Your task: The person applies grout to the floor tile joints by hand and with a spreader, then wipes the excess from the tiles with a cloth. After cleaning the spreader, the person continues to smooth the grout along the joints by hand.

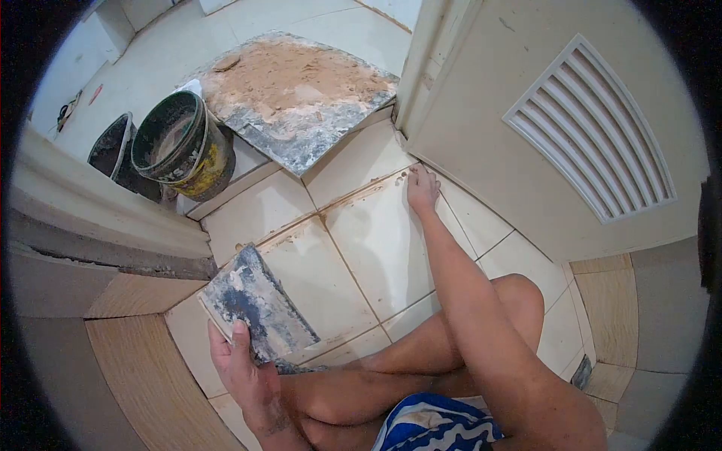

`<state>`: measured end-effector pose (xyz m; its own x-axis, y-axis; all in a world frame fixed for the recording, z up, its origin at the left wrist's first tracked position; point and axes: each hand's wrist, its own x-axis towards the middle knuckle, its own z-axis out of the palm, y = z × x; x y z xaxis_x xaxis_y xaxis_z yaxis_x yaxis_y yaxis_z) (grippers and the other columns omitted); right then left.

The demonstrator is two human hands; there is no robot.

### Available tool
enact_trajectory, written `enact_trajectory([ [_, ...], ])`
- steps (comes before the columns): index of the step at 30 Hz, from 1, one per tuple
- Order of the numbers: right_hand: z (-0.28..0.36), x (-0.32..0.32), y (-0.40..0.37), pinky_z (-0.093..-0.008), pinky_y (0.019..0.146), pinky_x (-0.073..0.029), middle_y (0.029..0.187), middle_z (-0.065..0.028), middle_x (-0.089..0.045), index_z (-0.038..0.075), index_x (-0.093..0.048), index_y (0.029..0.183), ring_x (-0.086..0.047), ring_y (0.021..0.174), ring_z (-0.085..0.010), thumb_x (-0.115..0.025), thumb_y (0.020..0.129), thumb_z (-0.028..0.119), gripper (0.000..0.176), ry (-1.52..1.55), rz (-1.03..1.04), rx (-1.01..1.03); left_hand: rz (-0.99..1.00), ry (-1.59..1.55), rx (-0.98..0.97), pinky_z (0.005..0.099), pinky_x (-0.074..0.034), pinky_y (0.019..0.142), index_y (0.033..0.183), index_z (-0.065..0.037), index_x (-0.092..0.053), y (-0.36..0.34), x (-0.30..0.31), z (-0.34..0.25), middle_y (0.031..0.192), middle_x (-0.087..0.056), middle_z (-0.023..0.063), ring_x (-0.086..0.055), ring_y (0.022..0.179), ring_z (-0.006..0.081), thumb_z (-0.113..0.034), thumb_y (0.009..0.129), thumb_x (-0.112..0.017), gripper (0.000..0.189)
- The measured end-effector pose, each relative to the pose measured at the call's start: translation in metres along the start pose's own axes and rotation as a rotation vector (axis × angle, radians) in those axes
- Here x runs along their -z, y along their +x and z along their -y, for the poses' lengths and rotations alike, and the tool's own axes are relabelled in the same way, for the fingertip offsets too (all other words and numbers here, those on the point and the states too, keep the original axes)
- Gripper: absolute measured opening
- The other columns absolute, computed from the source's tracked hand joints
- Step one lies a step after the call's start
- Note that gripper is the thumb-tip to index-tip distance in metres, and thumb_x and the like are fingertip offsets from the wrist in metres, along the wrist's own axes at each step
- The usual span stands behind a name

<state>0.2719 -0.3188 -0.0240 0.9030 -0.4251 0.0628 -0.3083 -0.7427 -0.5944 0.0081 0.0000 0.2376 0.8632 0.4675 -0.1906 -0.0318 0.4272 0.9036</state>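
My left hand (244, 368) grips the lower left edge of a flat rectangular board (259, 301), its thumb on top. Grey and whitish residue coats the board, which is tilted above the tiles. Farther forward, my right hand (423, 189) reaches down to the tiled floor (368, 255) beside the door's lower edge. Its fingers are curled together at a joint with brown crumbs around it; whatever they hold, if anything, is too small to make out. Brown material lies along several tile joints.
A large sheet (301, 143) bearing brown powder (301, 79) lies beyond the threshold. Left of it stand a dirty bucket (214, 161) and a dark container (113, 143). A door (481, 135) with a vent (594, 128) is at the right. My crossed legs are in front.
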Motion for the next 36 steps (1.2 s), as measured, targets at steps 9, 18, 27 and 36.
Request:
enact_trajectory([
  [9,0.037,-0.002,-0.049,-0.0558,0.087,-0.039,0.107,-0.0230,-0.054,0.018,-0.048,0.138,-0.050,0.101,-0.0418,-0.054,0.086,0.029,0.053,-0.198,-0.064,-0.005,0.021,-0.039,0.007,0.0337,-0.050,0.090,0.131,0.001,-0.045,0.000,0.004,0.002,0.117,-0.060,0.0120,-0.060,0.104,0.0193,-0.013,0.096,-0.058,0.040],
  [18,0.045,-0.007,-0.034,-0.0546,0.091,-0.035,0.112,-0.0216,-0.050,0.020,-0.050,0.138,-0.043,0.106,-0.0414,-0.057,0.085,0.038,0.056,-0.018,-0.112,-0.195,-0.014,-0.033,0.018,0.0363,-0.050,0.093,0.136,0.002,-0.042,-0.001,0.002,0.001,0.121,-0.059,0.0143,-0.060,0.107,0.0220,-0.011,0.096,-0.056,0.044],
  [27,0.022,-0.004,-0.043,-0.0522,0.086,-0.036,0.105,-0.0192,-0.046,0.020,-0.051,0.139,-0.041,0.100,-0.0384,-0.056,0.088,0.034,0.053,-0.104,-0.098,0.138,-0.027,-0.007,0.024,0.0361,-0.051,0.090,0.134,0.003,-0.042,-0.001,-0.003,0.000,0.120,-0.059,0.0145,-0.060,0.106,0.0224,-0.012,0.096,-0.055,0.043],
  [36,0.037,-0.001,-0.061,-0.0496,0.085,-0.032,0.102,-0.0192,-0.043,0.017,-0.052,0.138,-0.039,0.096,-0.0356,-0.053,0.089,0.033,0.052,-0.239,-0.152,0.151,-0.029,0.003,0.019,0.0370,-0.053,0.088,0.132,0.003,-0.044,-0.002,-0.003,-0.002,0.118,-0.059,0.0140,-0.062,0.104,0.0224,-0.011,0.096,-0.055,0.040],
])
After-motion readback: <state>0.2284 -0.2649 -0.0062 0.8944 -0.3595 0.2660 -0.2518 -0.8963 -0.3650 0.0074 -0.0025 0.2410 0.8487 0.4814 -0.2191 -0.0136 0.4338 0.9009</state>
